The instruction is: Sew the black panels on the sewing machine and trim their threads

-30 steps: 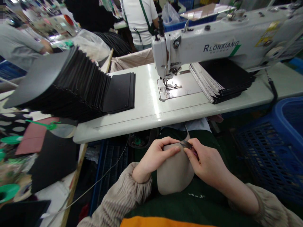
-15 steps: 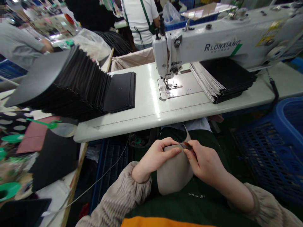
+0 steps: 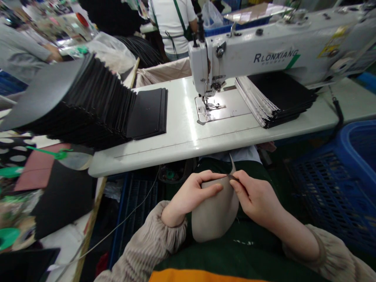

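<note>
Over my lap, my left hand (image 3: pixel 195 197) pinches the edge of a curved beige-grey panel (image 3: pixel 213 219), thumb on its near face and fingers behind. The panel looks like leather or a similar sheet, and a narrow pointed end rises behind it. My right hand (image 3: pixel 257 196) is closed on a small dark blade-like tool (image 3: pixel 233 177), most of it hidden by the fingers. Its tip meets the panel's top edge close to my left fingertips. The tool's exact kind cannot be made out.
Ahead stands a white sewing machine (image 3: pixel 273 55) on a pale table (image 3: pixel 179 129). Black panels stand in a tall stack (image 3: pixel 96 105) at left, and more lie in a pile (image 3: pixel 282 98) under the machine arm. A blue basket (image 3: pixel 337 168) is at right. Other people work beyond.
My right hand has turned slightly, and less of the dark tool shows now. The panel and my left hand have shifted a little to the left. Both grips stay closed.
</note>
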A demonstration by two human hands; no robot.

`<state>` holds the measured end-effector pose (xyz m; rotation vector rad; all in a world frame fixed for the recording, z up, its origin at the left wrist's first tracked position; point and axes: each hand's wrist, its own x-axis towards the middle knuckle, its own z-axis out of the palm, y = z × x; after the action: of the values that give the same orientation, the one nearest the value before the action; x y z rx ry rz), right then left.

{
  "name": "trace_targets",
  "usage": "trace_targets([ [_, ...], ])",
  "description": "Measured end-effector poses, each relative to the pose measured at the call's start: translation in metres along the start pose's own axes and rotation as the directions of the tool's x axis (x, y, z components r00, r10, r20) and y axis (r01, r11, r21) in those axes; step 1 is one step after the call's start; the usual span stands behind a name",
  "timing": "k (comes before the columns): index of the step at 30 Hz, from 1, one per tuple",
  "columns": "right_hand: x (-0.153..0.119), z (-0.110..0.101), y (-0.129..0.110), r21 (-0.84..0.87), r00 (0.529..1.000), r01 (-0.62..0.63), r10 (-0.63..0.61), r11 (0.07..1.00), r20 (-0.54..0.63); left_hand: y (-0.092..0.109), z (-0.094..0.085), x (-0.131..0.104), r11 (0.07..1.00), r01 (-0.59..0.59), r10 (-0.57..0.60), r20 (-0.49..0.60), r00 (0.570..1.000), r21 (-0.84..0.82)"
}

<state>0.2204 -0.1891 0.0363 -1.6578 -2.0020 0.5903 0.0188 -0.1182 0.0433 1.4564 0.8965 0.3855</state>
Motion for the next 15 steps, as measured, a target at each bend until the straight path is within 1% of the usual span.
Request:
trace_targets([
  [2,-0.0013,-0.0015,0.0015,0.009,1.000,-0.018,0.019,1.000,-0.008,0.0000,-0.0012,-0.0013,0.999,0.028,-0.028,0.005,1.000,-0.038],
  [5,-0.0036,-0.0021,0.0008,-0.005,1.000,-0.019,0.019,1.000,0.012,0.0002,-0.0032,-0.0024,0.994,0.060,-0.058,0.017,0.998,-0.087],
  [10,-0.0051,-0.0006,-0.0031,-0.020,0.999,-0.017,0.018,1.000,0.039,-0.0009,-0.0031,-0.0031,0.985,0.073,-0.072,0.014,0.997,-0.156],
  [15,-0.0048,0.0001,-0.0051,-0.059,0.999,-0.013,0.014,0.998,0.031,-0.0002,0.0001,-0.0036,0.980,0.082,-0.084,0.000,0.996,-0.182],
])
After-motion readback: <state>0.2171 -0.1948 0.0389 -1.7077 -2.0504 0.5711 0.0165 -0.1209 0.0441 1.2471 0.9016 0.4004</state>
